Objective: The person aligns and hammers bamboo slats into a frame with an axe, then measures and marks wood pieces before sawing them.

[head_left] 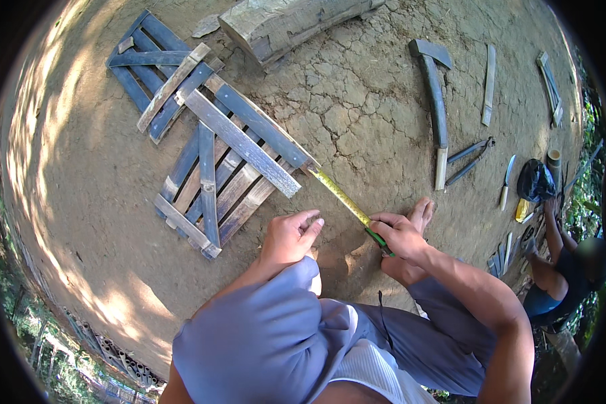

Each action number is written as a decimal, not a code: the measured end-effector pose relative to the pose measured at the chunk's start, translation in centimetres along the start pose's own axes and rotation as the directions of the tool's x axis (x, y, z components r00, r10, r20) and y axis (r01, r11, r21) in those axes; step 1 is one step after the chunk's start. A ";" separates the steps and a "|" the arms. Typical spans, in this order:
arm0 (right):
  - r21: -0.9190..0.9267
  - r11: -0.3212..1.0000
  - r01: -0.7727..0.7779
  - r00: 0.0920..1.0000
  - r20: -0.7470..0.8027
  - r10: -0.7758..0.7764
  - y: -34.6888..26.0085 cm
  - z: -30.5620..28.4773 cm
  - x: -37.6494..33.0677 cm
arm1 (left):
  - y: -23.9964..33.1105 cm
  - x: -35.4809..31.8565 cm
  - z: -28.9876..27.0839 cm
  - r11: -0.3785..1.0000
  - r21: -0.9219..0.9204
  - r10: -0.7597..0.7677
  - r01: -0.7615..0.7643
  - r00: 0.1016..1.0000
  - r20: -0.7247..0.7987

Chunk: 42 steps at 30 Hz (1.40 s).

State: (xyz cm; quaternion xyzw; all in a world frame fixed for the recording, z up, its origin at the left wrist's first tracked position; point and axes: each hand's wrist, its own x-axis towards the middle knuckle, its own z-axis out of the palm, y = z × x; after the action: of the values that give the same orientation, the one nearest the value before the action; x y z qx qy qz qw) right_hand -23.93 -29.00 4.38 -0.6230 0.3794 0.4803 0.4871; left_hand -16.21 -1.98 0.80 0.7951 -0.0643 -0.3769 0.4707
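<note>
My right hand [398,236] is closed around a green and black tape measure [380,240]. Its yellow blade [340,195] runs out to the upper left and meets the near right corner of a slatted bamboo frame [259,135]. Over that frame lies a loose grey-brown slat [239,141], slanting down to the right. My left hand [291,236] hovers by my knee, close to the frame's lower right side, fingers curled and thumb near the index finger. Whether anything small sits in that pinch cannot be made out.
A thick squared log [283,27] lies at the far side. To the right are an axe [434,94], pliers-like tongs [466,160], a bamboo strip [489,84], a knife [507,183] and a black plastic bag [536,180]. Another person [562,276] sits at the right edge.
</note>
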 end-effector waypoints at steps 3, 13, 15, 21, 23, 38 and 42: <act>0.147 0.989 0.023 0.999 0.026 -0.028 0.4 0.4 0.8 | -0.8 0.6 0.8 0.991 0.118 0.077 -0.068 0.995 -0.069; 0.217 0.976 -0.001 0.999 0.048 -0.009 0.9 0.4 2.7 | -1.8 2.9 3.7 0.596 -0.715 -0.337 0.365 0.922 0.190; 0.227 0.974 -0.022 0.997 0.071 0.006 0.9 0.4 2.9 | -0.9 3.8 4.2 0.571 -0.741 -0.344 0.354 0.922 0.176; 0.248 0.968 -0.037 0.999 0.036 0.029 -0.1 0.6 2.6 | -1.3 4.7 5.4 0.567 -0.762 -0.375 0.314 0.922 0.101; 0.252 0.967 -0.041 0.999 0.037 0.032 0.1 0.6 2.8 | -1.1 4.6 5.6 0.535 -0.795 -0.376 0.286 0.923 0.079; 0.262 0.965 -0.019 1.000 -0.006 0.022 0.3 1.5 2.8 | -1.1 5.0 6.3 0.570 -0.778 -0.386 0.263 0.922 0.029; 0.283 0.957 -0.060 0.998 0.020 0.056 0.3 1.5 2.8 | -0.2 5.1 6.3 0.480 -0.829 -0.462 0.286 0.886 0.038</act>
State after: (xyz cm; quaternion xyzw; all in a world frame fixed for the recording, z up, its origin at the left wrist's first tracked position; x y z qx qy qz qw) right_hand -23.81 -27.61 1.48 -0.5324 0.4594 0.4389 0.5593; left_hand -16.78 -8.57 -3.82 0.5130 0.3373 -0.3790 0.6924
